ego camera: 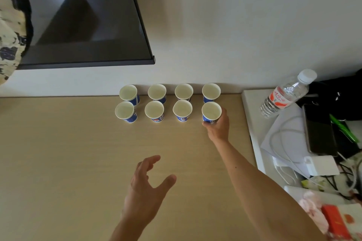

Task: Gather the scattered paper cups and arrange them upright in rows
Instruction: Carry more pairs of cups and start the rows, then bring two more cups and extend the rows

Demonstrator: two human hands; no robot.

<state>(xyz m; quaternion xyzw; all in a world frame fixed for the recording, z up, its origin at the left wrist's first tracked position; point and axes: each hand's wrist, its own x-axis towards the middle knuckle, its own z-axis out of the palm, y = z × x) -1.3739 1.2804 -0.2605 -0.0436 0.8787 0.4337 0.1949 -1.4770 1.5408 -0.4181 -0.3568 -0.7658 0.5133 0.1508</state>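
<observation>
Head view: eight paper cups (154, 109) upright on the pale wooden worktop (58, 152), in two rows of four close to the wall (254, 35); blue outsides with white and orange print, too blurred to read; white insides, all empty; front-right cup (211, 112) at the near row's right end, clamped in the grip of the right hand (217, 127), fingers and thumb curled round its lower part; left hand (145, 188) above bare worktop nearer the body, grip apart, fingers spread, holding nothing; at right, clear plastic bottle (284, 96), white cap, red-orange label with illegible writing, contents unclear, tilted on a white surface (252, 107) beside a dark phone (319, 129) and white cable (274, 143).
</observation>
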